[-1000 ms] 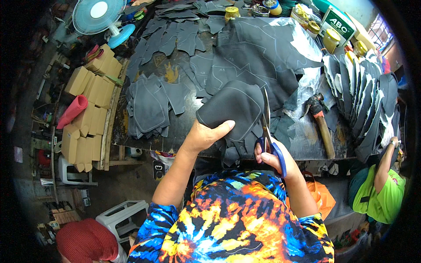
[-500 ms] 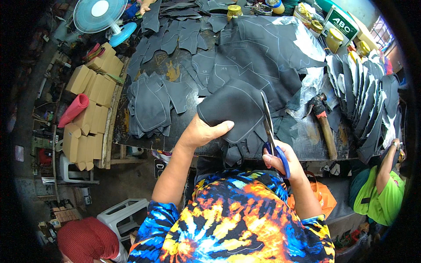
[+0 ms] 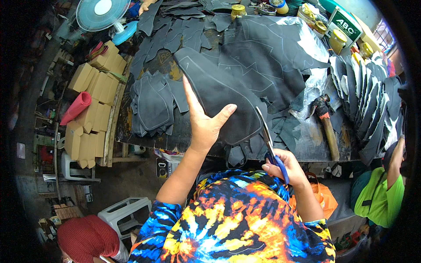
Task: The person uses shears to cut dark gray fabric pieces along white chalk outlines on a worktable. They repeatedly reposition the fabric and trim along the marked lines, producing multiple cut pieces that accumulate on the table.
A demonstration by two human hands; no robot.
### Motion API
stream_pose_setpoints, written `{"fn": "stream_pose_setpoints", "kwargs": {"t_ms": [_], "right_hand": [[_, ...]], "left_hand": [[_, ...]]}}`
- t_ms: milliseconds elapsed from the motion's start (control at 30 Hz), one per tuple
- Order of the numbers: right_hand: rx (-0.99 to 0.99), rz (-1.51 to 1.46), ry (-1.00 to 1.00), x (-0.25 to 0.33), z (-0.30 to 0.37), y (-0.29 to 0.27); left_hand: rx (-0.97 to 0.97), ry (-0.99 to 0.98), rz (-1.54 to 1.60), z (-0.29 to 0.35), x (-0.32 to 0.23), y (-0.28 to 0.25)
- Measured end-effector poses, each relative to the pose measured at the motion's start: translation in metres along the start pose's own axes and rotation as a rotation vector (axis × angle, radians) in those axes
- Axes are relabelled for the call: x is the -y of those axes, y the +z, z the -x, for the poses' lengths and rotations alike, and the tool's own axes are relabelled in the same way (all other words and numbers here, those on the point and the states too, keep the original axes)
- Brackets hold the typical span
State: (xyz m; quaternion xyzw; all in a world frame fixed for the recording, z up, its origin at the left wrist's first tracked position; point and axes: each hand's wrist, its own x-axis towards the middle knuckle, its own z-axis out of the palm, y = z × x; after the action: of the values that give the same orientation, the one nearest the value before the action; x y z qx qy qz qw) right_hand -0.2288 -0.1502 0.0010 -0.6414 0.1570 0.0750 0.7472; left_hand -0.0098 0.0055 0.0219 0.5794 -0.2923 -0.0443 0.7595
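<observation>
A black leather-like piece (image 3: 223, 92) with a pale line drawn along its rim is held up over the near edge of the table. My left hand (image 3: 204, 129) grips it from the left, thumb on top and the other fingers partly hidden beneath. In my right hand (image 3: 293, 168) are scissors (image 3: 266, 133) with blue handles. Their blades point up and away, at the right edge of the piece; whether they touch it I cannot tell. Small dark offcuts (image 3: 280, 131) lie just beyond the scissors. A larger marked black sheet (image 3: 263, 61) spreads behind.
Stacked cut pieces (image 3: 151, 105) lie on the table's left. At right are a hammer (image 3: 326, 127), upright rows of black pieces (image 3: 366, 96) and yellow jars (image 3: 337, 41). Cardboard boxes (image 3: 90, 116) and a fan (image 3: 103, 11) stand left. One person in green (image 3: 379, 197) sits right, another in red (image 3: 87, 239) lower left.
My left hand has turned the leather piece, so its narrow end now points up and left and more of it shows. The hand's fingers have stretched upward. The scissors have shifted only slightly.
</observation>
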Motion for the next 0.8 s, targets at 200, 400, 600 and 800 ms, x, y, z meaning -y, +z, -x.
{"fn": "stream_pose_setpoints", "kwargs": {"t_ms": [200,400,600,800], "right_hand": [[0.04,-0.046,-0.138,0.004,-0.013,0.003],[-0.021,0.007,-0.084,0.004,-0.01,0.008],[-0.035,0.105,-0.041,0.004,0.001,-0.007],[0.075,-0.041,0.002,0.005,0.003,-0.008]], "left_hand": [[0.156,0.064,-0.172,-0.002,-0.006,-0.002],[0.146,0.005,-0.074,-0.002,-0.007,-0.003],[0.28,-0.069,0.031,-0.006,-0.011,-0.009],[0.38,0.009,-0.173,-0.007,-0.018,-0.013]]}}
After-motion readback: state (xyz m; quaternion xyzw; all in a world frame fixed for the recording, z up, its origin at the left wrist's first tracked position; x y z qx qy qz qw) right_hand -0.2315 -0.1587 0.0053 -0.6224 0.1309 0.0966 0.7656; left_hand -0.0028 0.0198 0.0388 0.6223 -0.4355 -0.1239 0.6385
